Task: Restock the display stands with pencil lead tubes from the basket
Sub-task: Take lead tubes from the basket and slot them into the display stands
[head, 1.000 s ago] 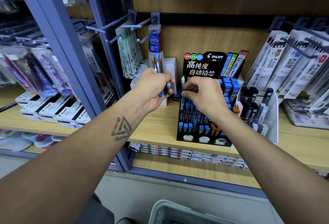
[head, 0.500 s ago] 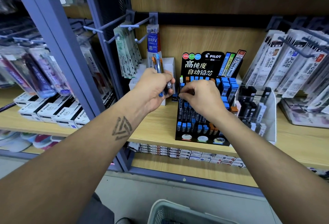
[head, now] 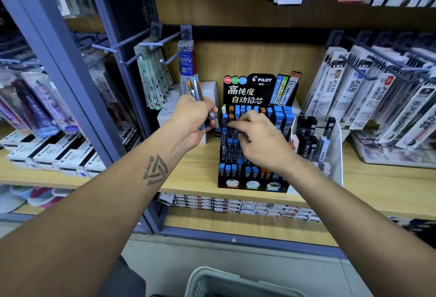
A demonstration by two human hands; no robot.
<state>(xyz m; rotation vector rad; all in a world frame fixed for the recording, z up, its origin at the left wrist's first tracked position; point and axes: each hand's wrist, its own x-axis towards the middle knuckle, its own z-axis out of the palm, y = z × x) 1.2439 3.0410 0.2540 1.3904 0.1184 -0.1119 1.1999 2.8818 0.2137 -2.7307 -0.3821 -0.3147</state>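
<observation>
Several pencil lead tubes (head: 197,95) sit bunched in our left hand (head: 191,117), fingers curled round them, at 9 o'clock of the black display stand (head: 254,178). Head view: our right hand (head: 260,139) hovers over the stand's upper-left rows, fingertips (head: 232,125) curled down onto a blue-capped tube there; we judge it pinches that tube, seating it, though the grip is partly hidden. Most slots look filled with blue and orange caps; some dark gaps in the middle rows. Restock is well along but not done: we hold a handful yet to place, and the basket (head: 212,280) at 6 o'clock may hold more, contents unclear. Clear acrylic stand (head: 335,152) at 3 o'clock holds dark tubes. Hanging refill packs (head: 151,79) and a peg hook (head: 174,57) crowd the left hand at 11 o'clock. White box (head: 212,91) just behind the bundle.
</observation>
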